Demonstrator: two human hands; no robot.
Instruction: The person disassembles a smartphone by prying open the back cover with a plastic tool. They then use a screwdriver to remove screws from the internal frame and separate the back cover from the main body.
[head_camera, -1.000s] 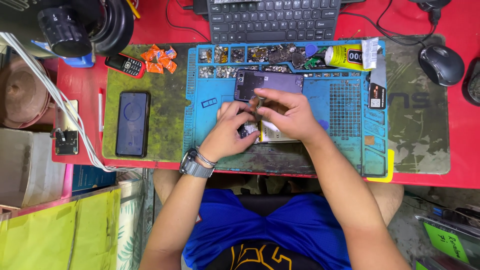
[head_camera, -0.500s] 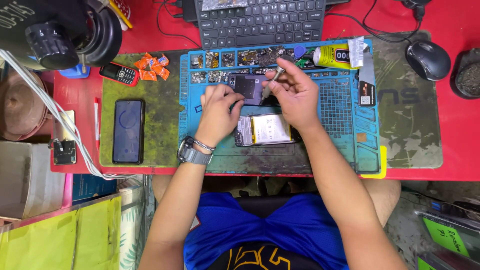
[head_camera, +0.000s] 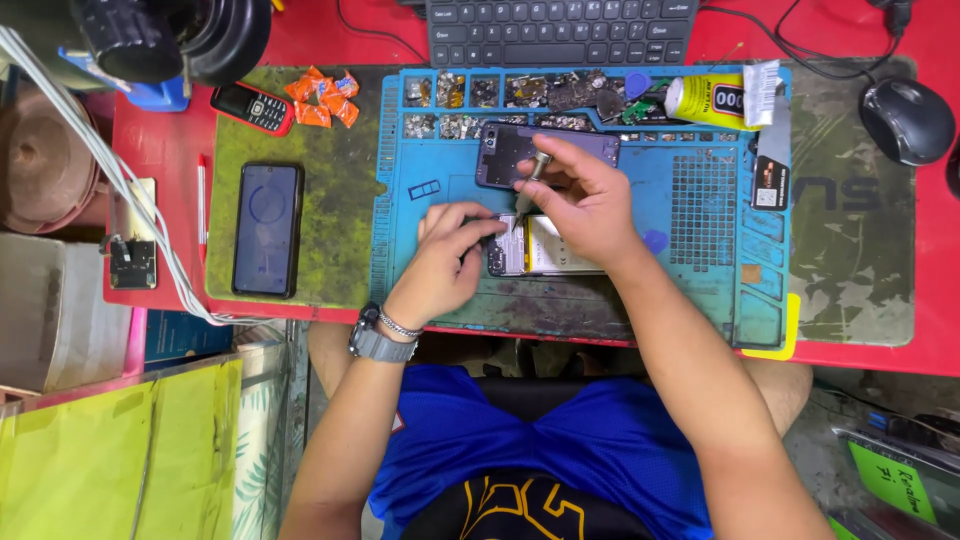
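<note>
Left hand (head_camera: 452, 262) presses pinched fingers on the opened phone (head_camera: 545, 247); right hand (head_camera: 585, 198) grips a metal tool (head_camera: 530, 180), tip down, back cover (head_camera: 520, 152) at twelve o'clock.

Both forearms reached forward from the seated person. The left hand (head_camera: 452, 258), a watch and bracelet on its wrist, lay palm down with fingers curled. The right hand (head_camera: 578, 200) pinched thumb and fingers together, knuckles raised.
</note>
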